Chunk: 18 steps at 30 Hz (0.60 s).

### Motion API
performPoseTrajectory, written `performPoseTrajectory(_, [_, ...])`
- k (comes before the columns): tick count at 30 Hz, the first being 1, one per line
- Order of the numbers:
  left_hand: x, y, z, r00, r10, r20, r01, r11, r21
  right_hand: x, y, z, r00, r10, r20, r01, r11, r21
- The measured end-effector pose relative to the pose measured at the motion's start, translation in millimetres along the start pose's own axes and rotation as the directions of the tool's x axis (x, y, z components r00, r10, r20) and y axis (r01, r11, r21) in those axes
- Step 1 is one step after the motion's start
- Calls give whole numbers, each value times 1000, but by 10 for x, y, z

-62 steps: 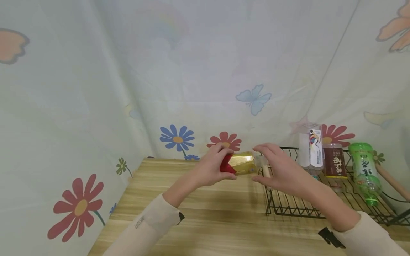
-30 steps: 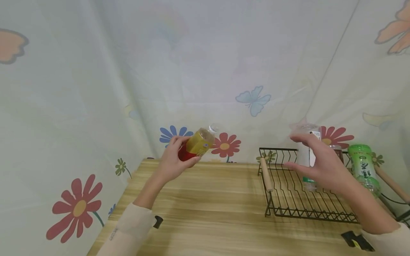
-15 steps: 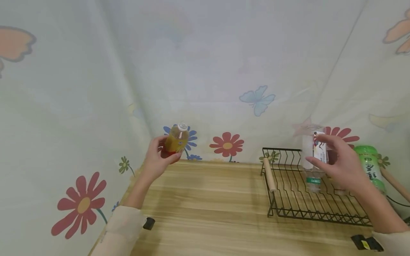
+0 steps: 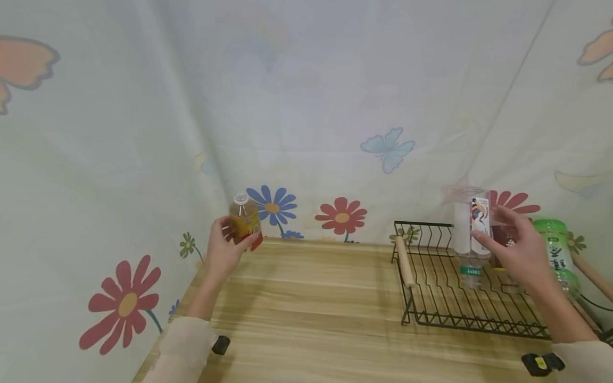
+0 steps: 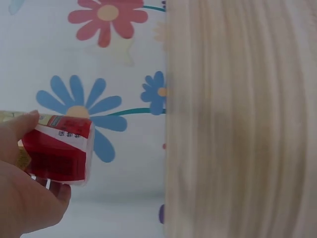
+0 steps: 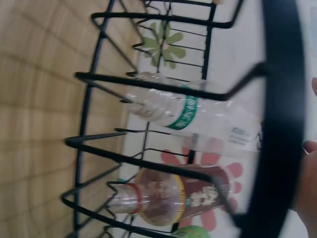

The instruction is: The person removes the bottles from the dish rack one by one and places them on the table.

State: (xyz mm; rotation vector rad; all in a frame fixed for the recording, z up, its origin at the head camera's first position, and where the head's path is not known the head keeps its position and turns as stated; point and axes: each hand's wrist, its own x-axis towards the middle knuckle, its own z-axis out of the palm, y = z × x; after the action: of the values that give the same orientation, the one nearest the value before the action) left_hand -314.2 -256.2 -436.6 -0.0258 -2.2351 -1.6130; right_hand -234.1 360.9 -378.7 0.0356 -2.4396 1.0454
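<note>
My hands have parted: two seconds ago both were together over the middle of the tabletop (image 4: 311, 303), with the yellow-and-red bottle lying sideways between them. Now my left hand (image 4: 224, 249) alone has that bottle (image 4: 246, 223), fingers and thumb wrapped round it, and has carried it off to the back left, turning it almost upright with its cap on top. Its base hangs above the tabletop, not resting on it. My right hand (image 4: 524, 255) has gone over to the black wire rack (image 6: 283, 116), where its thumb now lies across the label of the clear bottle (image 4: 480, 217). That hand is curved and partly spread; I cannot tell whether it grips. The clear bottle is neck-down, still in its rack place, beside the brown-labelled bottle (image 6: 203, 197) and the green bottle (image 4: 554, 250). I judge the two-handed part over, each hand busy with its own bottle.
</note>
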Motion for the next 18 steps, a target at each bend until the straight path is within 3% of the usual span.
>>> performPoseTrajectory(9, [-2, -361, 93, 988, -10, -155, 6, 1000, -28, -16, 228, 127, 997, -26, -71, 24, 999, -25])
performPoseTrajectory(18, [80, -582, 119, 972, -37, -233, 33, 999, -21, -40, 251, 195, 998, 58, -35, -58, 998, -8])
